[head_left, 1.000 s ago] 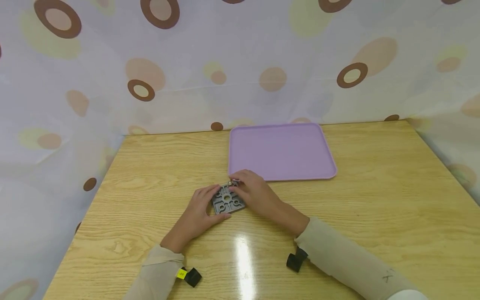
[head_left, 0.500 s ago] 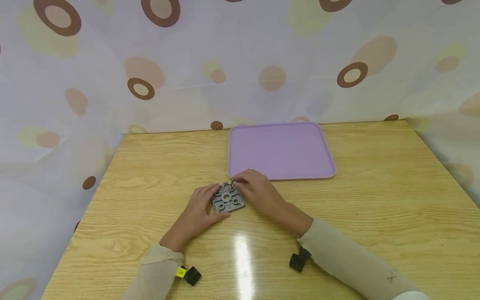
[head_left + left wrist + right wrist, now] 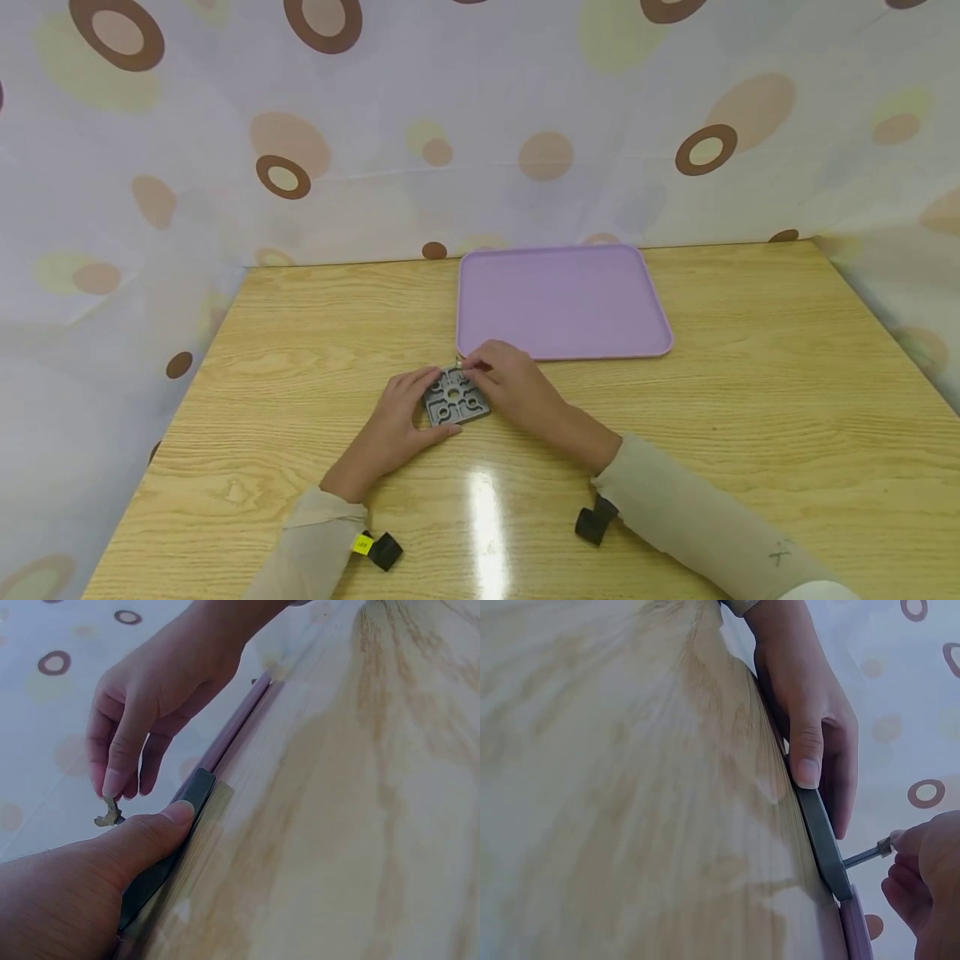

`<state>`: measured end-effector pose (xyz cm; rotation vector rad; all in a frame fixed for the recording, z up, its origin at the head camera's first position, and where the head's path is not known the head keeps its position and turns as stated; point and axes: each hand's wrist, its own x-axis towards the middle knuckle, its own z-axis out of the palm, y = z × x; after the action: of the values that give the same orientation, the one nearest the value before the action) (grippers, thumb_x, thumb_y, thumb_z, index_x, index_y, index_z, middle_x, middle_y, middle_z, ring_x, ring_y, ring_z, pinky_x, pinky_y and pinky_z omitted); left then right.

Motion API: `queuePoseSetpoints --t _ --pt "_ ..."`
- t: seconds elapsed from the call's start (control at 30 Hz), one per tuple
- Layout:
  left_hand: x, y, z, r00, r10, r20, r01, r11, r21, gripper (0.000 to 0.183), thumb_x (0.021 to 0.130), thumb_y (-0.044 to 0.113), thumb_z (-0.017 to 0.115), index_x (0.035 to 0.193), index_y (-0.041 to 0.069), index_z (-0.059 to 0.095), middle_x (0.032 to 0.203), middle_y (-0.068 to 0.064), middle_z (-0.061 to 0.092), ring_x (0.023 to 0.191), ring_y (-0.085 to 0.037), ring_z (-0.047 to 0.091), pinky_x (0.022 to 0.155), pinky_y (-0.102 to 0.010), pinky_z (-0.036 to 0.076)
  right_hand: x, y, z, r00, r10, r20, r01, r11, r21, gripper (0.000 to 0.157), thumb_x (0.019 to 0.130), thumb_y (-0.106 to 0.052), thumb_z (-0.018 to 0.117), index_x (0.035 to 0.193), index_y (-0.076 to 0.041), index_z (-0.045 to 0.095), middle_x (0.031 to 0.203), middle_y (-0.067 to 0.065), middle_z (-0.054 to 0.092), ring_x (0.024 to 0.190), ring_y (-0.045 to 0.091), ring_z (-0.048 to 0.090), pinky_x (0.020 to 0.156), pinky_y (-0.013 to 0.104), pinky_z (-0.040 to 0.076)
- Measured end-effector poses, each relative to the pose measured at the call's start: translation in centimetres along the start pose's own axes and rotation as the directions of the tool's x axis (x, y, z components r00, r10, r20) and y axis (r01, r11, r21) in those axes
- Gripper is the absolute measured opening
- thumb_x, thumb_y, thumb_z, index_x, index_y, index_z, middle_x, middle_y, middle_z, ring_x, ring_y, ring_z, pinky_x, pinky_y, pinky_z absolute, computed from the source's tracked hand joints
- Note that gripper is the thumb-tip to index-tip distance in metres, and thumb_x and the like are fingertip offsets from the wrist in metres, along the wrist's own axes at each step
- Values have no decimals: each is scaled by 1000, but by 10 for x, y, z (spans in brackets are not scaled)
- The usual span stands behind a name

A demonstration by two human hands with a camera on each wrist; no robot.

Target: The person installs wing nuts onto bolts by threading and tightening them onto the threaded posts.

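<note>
Plate [image 3: 461, 405] in left fingers [image 3: 422, 382] near tray edge [image 3: 600, 357]

My workplace, a booth-like recording station: spotted cloth [image 3: 480, 92] encloses the wood-grained table [image 3: 750, 358] on the far, left and right sides; I wear wrist cameras [image 3: 386, 552].

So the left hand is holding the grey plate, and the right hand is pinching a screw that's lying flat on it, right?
Nearly! The screw isn't lying flat: the right wrist view shows it standing up from the plate. The right hand does pinch it, and the left hand does hold the plate.
</note>
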<state>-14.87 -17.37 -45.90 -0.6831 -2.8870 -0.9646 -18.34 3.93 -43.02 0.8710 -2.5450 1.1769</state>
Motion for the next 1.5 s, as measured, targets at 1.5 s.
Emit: queuePoseSetpoints --t 1.5 --pt "0 0 -3 1000 7 2 -7 1000 -8 84 78 52 69 142 8 38 143 -5 37 125 -21 33 102 -44 32 6 -4 -1 997 -81 2 81 997 9 17 87 -10 66 103 -5 65 102 1 60 94 14 55 80 26 48"
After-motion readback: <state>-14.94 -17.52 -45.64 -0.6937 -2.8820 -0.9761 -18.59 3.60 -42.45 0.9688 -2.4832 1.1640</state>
